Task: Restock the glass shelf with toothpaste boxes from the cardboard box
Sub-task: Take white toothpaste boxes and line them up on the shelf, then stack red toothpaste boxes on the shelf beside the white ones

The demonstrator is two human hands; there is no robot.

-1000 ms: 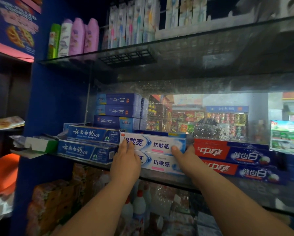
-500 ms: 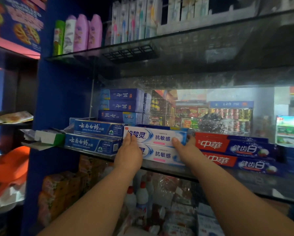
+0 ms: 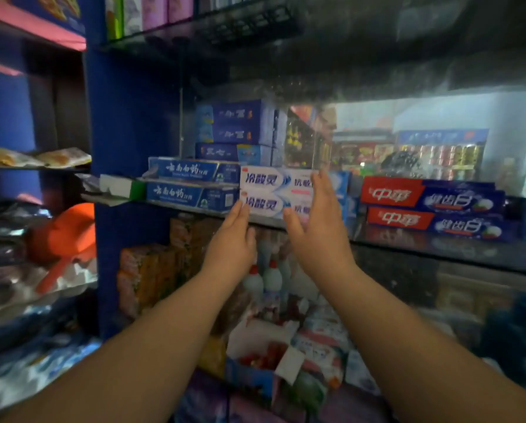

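Two white toothpaste boxes point(image 3: 266, 190) lie stacked on the glass shelf point(image 3: 408, 239), between blue toothpaste boxes point(image 3: 194, 184) on the left and red-and-blue toothpaste boxes point(image 3: 429, 206) on the right. My left hand point(image 3: 231, 239) is held flat just below the stack's lower left corner, fingers together and apart from the boxes. My right hand point(image 3: 319, 221) is open in front of the stack's right half, palm toward the left, holding nothing. The cardboard box is not in view.
Dark blue boxes point(image 3: 234, 129) are stacked behind on the shelf. A green-and-white carton point(image 3: 121, 186) juts from the shelf's left end. Below are white bottles point(image 3: 266, 279) and packaged goods. An upper glass shelf point(image 3: 255, 29) hangs overhead. An orange scoop point(image 3: 63, 233) lies left.
Both hands have come off the white boxes and drawn back toward me; the right hand moved left across the stack's front. The camera has tilted down and right.
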